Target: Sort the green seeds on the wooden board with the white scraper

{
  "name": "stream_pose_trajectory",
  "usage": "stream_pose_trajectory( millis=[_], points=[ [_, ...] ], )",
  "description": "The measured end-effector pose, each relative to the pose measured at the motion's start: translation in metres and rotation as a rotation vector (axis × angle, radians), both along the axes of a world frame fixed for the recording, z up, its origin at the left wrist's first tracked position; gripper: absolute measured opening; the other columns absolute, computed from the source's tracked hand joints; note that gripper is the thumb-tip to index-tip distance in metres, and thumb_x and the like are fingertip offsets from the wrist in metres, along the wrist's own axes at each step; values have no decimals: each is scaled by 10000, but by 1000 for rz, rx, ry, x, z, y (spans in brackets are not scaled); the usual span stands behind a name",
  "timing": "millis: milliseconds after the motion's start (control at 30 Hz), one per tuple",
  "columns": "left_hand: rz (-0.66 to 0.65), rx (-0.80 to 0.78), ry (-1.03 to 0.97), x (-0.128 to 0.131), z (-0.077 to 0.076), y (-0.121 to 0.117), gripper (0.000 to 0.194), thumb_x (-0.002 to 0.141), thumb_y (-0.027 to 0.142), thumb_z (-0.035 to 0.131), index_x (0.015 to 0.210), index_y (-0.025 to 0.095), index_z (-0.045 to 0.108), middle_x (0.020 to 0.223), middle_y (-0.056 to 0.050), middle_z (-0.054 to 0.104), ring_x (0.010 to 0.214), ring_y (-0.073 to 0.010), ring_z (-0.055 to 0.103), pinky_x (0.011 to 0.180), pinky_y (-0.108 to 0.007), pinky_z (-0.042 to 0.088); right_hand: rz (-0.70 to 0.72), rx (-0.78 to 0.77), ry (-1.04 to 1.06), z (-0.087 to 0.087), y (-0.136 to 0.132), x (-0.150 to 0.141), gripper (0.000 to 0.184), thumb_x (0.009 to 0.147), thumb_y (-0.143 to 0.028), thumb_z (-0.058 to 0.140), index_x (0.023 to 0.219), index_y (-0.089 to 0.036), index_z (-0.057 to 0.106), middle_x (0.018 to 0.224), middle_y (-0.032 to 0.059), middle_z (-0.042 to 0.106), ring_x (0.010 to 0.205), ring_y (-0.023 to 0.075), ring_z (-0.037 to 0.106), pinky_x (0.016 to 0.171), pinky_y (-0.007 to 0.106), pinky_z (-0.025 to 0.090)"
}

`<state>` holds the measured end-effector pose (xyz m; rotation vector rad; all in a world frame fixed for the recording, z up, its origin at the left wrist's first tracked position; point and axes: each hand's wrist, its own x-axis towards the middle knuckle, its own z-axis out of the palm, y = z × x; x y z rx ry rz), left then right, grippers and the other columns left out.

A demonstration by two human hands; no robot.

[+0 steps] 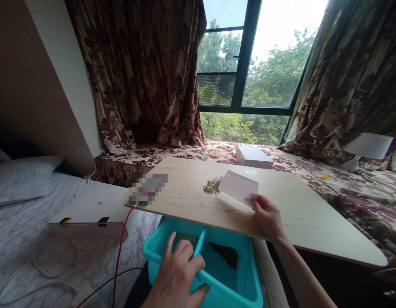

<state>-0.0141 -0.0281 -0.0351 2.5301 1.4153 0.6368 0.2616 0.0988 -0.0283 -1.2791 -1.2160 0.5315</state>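
Observation:
My right hand [270, 216] pinches a thin whitish plastic scraper [239, 187] by its near right corner. The scraper is tilted over the pale wooden tabletop [297, 209], with its left edge beside a loose heap of small greenish-brown grains [212, 186]. My left hand [181, 271] lies over the near side of a turquoise two-compartment bin [254, 282], fingers curled over the rim by the divider and thumb lower down at the front. A dark green mass of grains [228, 255] lies in the right compartment. A few scattered grains [187, 236] show in the left one, partly hidden by my hand.
A blurred-out item [149, 188] with a red cable [121, 244] lies at the tabletop's left end. A white box [89, 209] sits on the quilted bed. Behind the tabletop are another white box [254, 156] and a white lamp [367, 147] on the window seat.

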Motion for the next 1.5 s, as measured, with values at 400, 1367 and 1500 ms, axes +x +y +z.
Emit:
stream_pose_trajectory(
  millis=[400,1367,1500],
  points=[
    [14,21,-8,0,-6,0,178,671,228,669,789,252,538,823,34,538,945,-211,530,1079,-556,103,-21,-17,-142,5,-3,-3,231,683,-316,539,793,-181,691,746,60,732,708,216,665,657,303,490],
    [28,63,-32,1,-9,-1,211,634,198,677,789,255,546,816,39,534,933,-213,530,1078,-570,120,-11,4,-114,4,-3,-3,241,706,-345,552,807,-171,684,730,63,730,668,202,649,605,293,487],
    [31,72,-30,1,-7,-2,204,639,195,673,785,253,543,813,36,540,923,-212,533,1079,-571,128,-6,15,-100,3,-3,-4,245,710,-354,556,813,-170,680,743,72,735,680,207,653,602,295,495]
  ],
)
